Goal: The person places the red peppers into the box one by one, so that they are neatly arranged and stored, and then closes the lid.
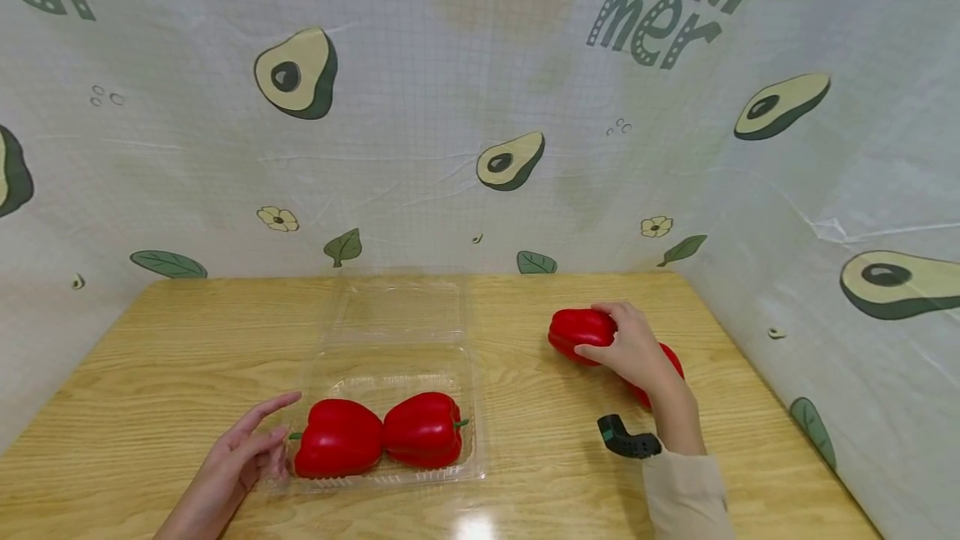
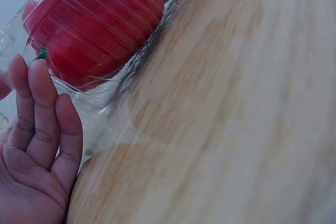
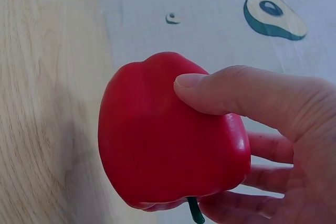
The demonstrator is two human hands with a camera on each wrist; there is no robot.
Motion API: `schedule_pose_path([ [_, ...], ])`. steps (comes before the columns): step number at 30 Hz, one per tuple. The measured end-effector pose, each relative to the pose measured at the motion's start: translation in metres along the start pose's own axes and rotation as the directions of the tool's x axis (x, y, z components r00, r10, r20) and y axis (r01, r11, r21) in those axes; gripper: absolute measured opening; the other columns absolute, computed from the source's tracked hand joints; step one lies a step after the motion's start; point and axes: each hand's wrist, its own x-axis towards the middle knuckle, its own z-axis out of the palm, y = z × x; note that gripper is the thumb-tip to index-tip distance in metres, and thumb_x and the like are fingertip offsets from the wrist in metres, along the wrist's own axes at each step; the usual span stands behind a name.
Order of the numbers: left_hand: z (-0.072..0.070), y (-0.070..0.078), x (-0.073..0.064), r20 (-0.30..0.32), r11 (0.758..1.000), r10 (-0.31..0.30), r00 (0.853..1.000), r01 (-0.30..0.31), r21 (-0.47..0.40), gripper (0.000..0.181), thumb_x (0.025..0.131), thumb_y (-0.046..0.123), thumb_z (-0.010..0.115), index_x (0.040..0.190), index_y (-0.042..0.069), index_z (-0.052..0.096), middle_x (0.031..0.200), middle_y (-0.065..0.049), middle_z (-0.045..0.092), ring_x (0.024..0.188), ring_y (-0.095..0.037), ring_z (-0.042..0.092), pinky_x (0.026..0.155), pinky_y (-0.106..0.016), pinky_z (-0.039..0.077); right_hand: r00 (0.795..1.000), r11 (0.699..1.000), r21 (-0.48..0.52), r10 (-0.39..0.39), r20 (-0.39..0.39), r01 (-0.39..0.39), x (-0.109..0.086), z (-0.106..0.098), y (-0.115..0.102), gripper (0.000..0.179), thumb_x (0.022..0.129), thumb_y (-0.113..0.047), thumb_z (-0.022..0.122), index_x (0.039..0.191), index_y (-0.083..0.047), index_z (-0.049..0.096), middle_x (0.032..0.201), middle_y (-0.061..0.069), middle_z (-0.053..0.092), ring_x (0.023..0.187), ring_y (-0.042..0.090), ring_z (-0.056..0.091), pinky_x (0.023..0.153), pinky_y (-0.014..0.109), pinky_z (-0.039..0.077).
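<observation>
Your right hand (image 1: pixel 628 348) grasps a red pepper (image 1: pixel 576 335), thumb over one side and fingers curled round the other, its green stem (image 3: pixel 196 210) pointing back toward your palm. Whether it is off the desk (image 1: pixel 540 457) cannot be told. Under and beside that wrist lies a second pepper (image 1: pixel 672 359), which your forearm partly hides. On the near side of the same hand, a curved black piece (image 1: pixel 637 444) sits at the edge of your beige sleeve (image 1: pixel 686 490).

Well to the left of your right hand is a clear container (image 1: pixel 478 432), its lid (image 1: pixel 401 311) folded open on the far side. Your left hand (image 1: pixel 240 448) is relaxed at its near-left corner, fingers mostly straight; contact is unclear. Just right of those fingers, the near pepper (image 1: pixel 341 438) and its neighbour (image 1: pixel 425 432) lie inside the container, touching, with the clear wall between them and you. Beyond both hands hangs an avocado-print sheet (image 1: pixel 412 123).
</observation>
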Motion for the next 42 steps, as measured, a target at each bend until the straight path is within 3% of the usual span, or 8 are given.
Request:
schedule_pose_path([
  [19, -0.002, -0.001, 0.0, 0.028, 1.0, 0.018, 0.999, -0.017, -0.015, 0.04, 0.102, 0.011, 0.029, 0.135, 0.031, 0.042, 0.067, 0.006, 0.056, 0.064, -0.01, 0.058, 0.068, -0.03, 0.054, 0.997, 0.996, 0.062, -0.057, -0.058, 0.06, -0.018, 0.007, -0.037, 0.064, 0.078, -0.031, 0.073, 0.13, -0.006, 0.045, 0.129, 0.014, 0.045, 0.113, 0.032, 0.044, 0.079, 0.043, 0.053],
  [35, -0.004, -0.004, 0.002, 0.032, 1.0, 0.029, 0.999, -0.029, -0.008, 0.04, 0.102, 0.01, 0.029, 0.134, 0.031, 0.043, 0.068, 0.006, 0.056, 0.063, -0.009, 0.057, 0.067, -0.029, 0.053, 0.986, 0.983, 0.082, -0.16, -0.053, 0.164, -0.022, 0.022, -0.064, 0.064, 0.076, -0.033, 0.075, 0.129, -0.009, 0.048, 0.126, 0.01, 0.049, 0.109, 0.027, 0.048, 0.077, 0.039, 0.054],
  [42, -0.005, -0.005, 0.001, 0.048, 0.999, 0.04, 0.998, -0.04, -0.014, 0.041, 0.102, 0.009, 0.028, 0.139, 0.025, 0.037, 0.069, 0.006, 0.056, 0.063, -0.009, 0.057, 0.066, -0.03, 0.053, 0.982, 0.977, 0.096, -0.186, -0.041, 0.189, -0.025, 0.03, -0.08, 0.065, 0.074, -0.033, 0.077, 0.129, -0.011, 0.049, 0.126, 0.008, 0.049, 0.112, 0.025, 0.047, 0.079, 0.041, 0.054],
])
